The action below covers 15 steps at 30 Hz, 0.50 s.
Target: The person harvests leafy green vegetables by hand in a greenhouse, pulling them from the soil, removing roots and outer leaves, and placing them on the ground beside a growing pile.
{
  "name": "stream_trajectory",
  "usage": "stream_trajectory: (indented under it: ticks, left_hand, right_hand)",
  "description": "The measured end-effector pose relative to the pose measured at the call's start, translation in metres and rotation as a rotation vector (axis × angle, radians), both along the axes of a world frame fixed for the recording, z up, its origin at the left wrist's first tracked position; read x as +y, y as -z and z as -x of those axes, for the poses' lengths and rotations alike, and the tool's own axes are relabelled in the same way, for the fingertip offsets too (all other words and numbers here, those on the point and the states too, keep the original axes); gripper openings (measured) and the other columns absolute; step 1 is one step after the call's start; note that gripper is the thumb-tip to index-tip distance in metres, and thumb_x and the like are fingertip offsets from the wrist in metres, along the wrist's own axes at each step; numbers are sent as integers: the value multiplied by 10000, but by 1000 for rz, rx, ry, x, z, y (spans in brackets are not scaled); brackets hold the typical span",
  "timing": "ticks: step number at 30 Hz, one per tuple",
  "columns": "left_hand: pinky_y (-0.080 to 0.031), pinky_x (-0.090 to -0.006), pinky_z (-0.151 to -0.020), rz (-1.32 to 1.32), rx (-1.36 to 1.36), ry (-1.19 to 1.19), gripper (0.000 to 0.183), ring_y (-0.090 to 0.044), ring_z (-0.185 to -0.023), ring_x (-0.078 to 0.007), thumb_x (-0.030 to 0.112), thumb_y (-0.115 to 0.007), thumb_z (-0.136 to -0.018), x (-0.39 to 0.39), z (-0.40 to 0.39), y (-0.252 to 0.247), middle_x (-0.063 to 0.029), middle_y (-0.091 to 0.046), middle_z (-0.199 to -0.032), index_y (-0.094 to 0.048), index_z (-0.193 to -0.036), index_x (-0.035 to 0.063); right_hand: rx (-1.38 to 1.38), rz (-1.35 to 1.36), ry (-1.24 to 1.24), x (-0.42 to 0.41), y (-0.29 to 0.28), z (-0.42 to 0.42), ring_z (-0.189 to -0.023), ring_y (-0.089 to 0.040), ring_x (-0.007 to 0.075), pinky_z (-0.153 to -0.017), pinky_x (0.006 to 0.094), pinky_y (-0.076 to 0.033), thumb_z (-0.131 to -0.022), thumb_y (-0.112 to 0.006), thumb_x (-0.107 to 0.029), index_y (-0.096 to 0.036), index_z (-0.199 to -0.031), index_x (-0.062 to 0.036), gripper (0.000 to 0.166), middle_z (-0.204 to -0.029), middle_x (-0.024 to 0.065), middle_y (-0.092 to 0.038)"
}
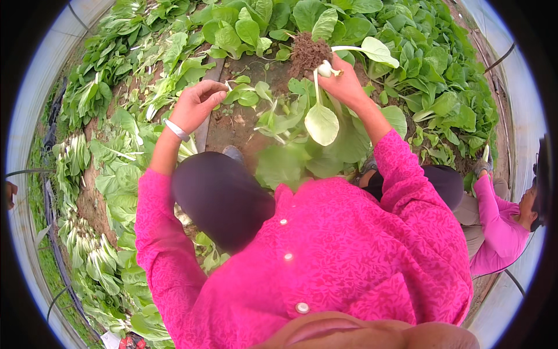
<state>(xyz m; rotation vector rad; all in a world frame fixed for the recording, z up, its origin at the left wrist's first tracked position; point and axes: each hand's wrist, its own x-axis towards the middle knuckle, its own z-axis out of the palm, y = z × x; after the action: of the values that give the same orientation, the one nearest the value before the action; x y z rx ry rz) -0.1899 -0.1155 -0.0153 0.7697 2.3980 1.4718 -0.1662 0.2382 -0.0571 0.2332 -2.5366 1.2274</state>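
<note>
Gripped at its pale stalk base, a leafy green vegetable plant [322, 124] is in my right hand [344, 83], at the upper middle right. Its root ball [308, 54], brown with soil, points away from me, and its large leaves hang towards my body. One pale leaf [378, 51] sticks out to the right beyond my fingers. My left hand [198, 102], with a white band on the wrist, is raised at the left with thumb and forefinger close together. A small leafy sprig [239, 94] lies by its fingertips; whether the fingers touch it cannot be told.
Uprooted leafy greens [98, 266] lie in bunches along the left. Dense standing greens [418, 52] fill the upper right. A co-worker in a pink top [501, 222] crouches at the far right, with a gloved hand on greens. Bare soil [231, 131] shows between my knees.
</note>
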Motion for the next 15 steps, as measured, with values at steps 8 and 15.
stream_trajectory:
  ticks: [8, 15]
  left_hand:
    - [-492, -366, -808, 566, 470, 192, 312, -625, -891, -285, 290, -617, -862, 105, -40, -57, -139, -650, -979, -650, -1060, 50]
    - [-449, -406, -919, 436, 393, 42, 660, -576, -1062, -339, 515, -613, -813, 161, -34, -8, -204, -595, -1161, -544, -1227, 5]
  right_hand:
    - [81, 511, 103, -27, -39, -39, -814, -608, 126, -768, 296, -497, -837, -685, -172, -570, -1089, 13, 333, -884, 56, -661]
    - [-184, 1348, 235, -11, 16, -25, -853, -607, 177, -776, 320, -494, -913, -610, -295, -551, -1102, 37, 386, -951, 94, -638]
